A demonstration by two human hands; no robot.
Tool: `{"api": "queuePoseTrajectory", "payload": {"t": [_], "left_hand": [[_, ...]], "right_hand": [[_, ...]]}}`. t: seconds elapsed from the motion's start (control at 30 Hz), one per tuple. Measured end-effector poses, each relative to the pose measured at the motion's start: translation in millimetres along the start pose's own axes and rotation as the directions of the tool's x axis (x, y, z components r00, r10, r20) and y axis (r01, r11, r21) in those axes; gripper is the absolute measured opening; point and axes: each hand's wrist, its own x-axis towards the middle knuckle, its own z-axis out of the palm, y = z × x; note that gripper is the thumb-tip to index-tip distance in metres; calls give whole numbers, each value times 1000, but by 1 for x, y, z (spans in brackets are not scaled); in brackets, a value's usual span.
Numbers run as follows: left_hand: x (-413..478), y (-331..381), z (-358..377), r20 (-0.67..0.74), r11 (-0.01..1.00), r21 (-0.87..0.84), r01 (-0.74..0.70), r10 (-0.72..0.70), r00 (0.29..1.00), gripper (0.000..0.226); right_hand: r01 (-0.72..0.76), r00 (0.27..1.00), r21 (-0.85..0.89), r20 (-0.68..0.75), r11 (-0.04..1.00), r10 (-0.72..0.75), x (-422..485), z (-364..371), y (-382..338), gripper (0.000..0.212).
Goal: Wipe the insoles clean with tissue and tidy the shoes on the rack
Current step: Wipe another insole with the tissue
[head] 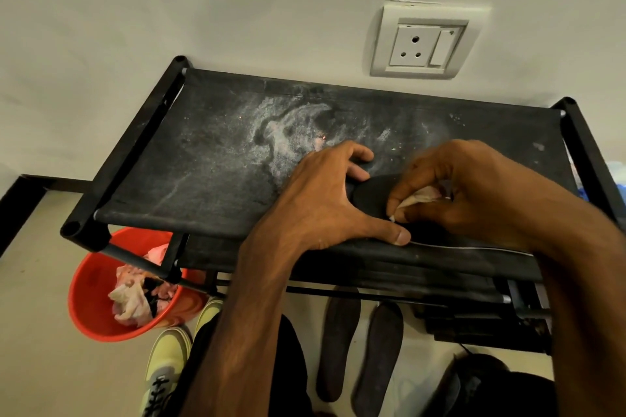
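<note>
**Pin the end, wipe away from the grip**

Two bare forearms reach in from below the hands. The left hand holds the rounded end of the insole, with fingers curled over its far edge and thumb pressed on the near edge. The right hand pinches a crumpled tissue against it.

The left grip should be firm, with the tissue dragged away from it and refolded as it soils.

The insole is dark and matte. It lies between both hands on the dusty rack shelf, and most of it is hidden under the right hand.
</note>
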Motion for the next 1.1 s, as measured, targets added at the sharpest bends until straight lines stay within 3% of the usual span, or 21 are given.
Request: {"api": "queuePoseTrajectory", "payload": {"t": [0.13, 0.27, 0.4, 0.53, 0.7, 0.8, 0.87, 1.0, 1.1], "left_hand": [[-1, 0, 0, 3, 1000, -3, 4, -4, 1000, 103], [-1, 1, 0, 8, 1000, 4, 3, -3, 1000, 104], [-1, 1, -1, 8, 1000, 5, 2, -2, 1000, 103], [0, 1, 0, 6, 1000, 16, -4, 4, 1000, 103], [0, 0, 0, -9, 1000, 24, -12, 12, 1000, 99], [0, 0, -1, -7, 998, 37, -41, 41, 999, 89], [0, 0, 0, -10, 995, 74, -69, 70, 998, 85], [-1, 0, 0, -6, 987, 125, -98, 99, 995, 83], [-3, 2, -3, 24, 983, 158, -98, 95, 995, 86]], "right_hand": [[-42, 995, -24, -93, 999, 40, 3, 0, 5, 18], [2, 1000, 30, 15, 1000, -3, -4, -2, 2, 14], [-36, 996, -27, -83, 999, 33, -3, -2, 6, 17], [2, 999, 15, 45, 1000, -3, -7, -4, 1, 14], [-54, 976, -25, -213, 998, 47, -2, 0, 11, 11], [18, 856, 149, -514, 989, 62, -11, -7, 13, 12], [18, 772, 244, -620, 970, 142, -17, -10, 16, 16], [-73, 708, 324, -649, 943, 278, -28, 3, 21, 15], [-128, 756, 303, -587, 944, 291, -38, 10, 14, 19]]}}
